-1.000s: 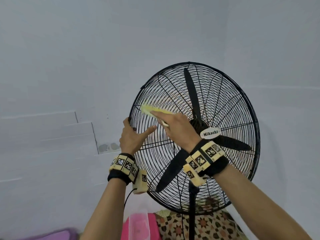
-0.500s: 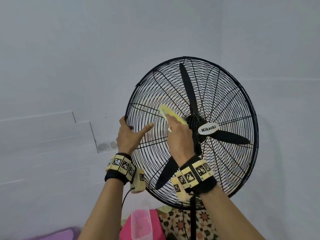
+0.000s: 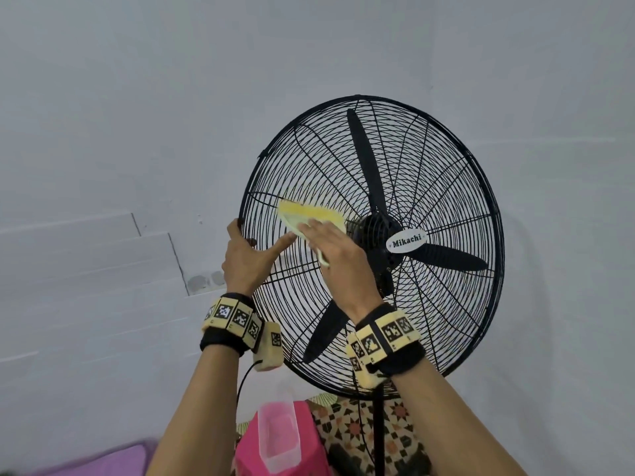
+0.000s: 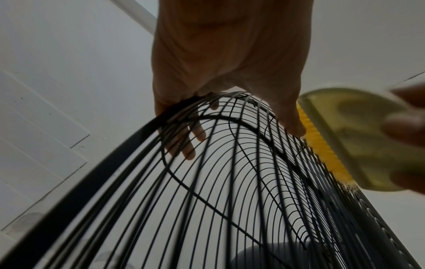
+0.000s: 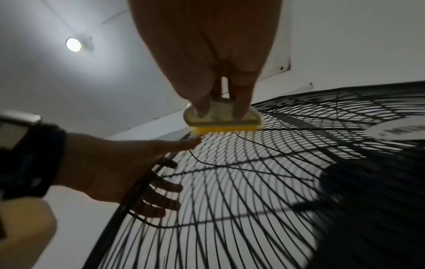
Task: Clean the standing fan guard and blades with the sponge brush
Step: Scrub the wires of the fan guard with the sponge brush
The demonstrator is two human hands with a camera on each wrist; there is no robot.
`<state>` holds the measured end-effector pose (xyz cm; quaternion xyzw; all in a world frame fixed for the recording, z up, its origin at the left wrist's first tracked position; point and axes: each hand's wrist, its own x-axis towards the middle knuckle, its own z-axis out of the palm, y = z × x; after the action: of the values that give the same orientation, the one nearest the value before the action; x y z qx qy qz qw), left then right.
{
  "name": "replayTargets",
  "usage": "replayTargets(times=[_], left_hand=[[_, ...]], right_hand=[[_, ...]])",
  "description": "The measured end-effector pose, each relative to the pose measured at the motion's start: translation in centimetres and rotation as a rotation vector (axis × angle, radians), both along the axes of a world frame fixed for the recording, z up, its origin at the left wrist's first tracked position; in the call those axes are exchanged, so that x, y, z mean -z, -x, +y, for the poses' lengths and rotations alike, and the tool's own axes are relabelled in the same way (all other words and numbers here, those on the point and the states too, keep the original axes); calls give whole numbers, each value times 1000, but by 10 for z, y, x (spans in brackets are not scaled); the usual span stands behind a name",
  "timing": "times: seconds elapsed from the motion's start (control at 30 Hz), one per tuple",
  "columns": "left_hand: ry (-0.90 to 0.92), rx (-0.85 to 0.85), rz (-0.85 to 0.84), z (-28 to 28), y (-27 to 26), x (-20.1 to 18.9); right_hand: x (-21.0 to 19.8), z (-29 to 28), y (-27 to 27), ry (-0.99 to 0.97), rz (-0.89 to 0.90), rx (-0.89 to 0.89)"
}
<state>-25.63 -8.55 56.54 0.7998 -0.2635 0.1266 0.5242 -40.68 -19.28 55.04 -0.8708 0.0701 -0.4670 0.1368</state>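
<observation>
Right hand (image 3: 338, 249) with sponge brush (image 3: 309, 214) against fan guard (image 3: 446, 187).

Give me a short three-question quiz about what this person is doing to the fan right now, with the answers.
1. True or false: the sponge brush rests against the front wire guard of the fan.
2. Which hand holds the brush? A) left hand B) right hand C) both
3. Fill in: the left hand steadies the fan by gripping the guard's ______, fingers hooked through the wires.

Key:
1. True; its yellow underside lies on the wires, left of the Mikachi badge.
2. B; the right hand presses fingertips on the brush's pale back.
3. Rim, on the fan's left edge in the head view.
</observation>
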Motion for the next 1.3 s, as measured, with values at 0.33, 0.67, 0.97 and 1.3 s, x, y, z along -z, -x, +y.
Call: replayTargets(times=[0.33, 0.67, 0.97, 1.3], left_hand=[[-1, -16, 3, -3, -1, 1], [3, -18, 15, -2, -1, 2], [1, -19, 11, -1, 1, 2], [-5, -17, 14, -1, 1, 1]], right_hand=[[19, -21, 12, -38, -80, 7], [34, -42, 18, -27, -111, 28], [37, -50, 22, -45, -193, 87], [47, -62, 28, -103, -226, 126]])
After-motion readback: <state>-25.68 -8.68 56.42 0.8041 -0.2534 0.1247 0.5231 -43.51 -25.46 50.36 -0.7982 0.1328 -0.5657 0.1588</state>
